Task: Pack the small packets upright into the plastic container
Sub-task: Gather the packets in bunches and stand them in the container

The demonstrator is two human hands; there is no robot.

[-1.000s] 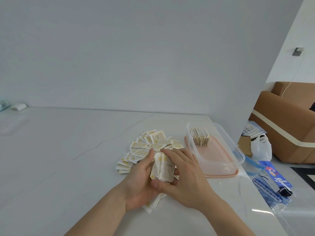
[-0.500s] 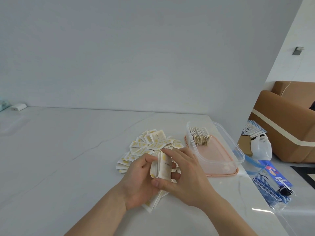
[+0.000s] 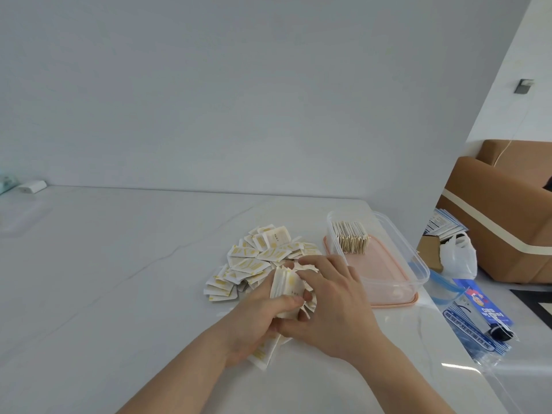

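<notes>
Both my hands, left hand (image 3: 254, 321) and right hand (image 3: 334, 306), clamp a thin stack of packets (image 3: 286, 289) above the tabletop (image 3: 119, 264), left of the plastic container (image 3: 418, 264). They seem light, slippery, floppy; I squeeze the flat faces.

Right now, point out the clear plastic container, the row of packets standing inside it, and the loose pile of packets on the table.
clear plastic container (image 3: 423, 265), head view, near right rim.
row of packets (image 3: 352, 240), head view, top edges.
loose pile of packets (image 3: 251, 261), head view, middle.
</notes>
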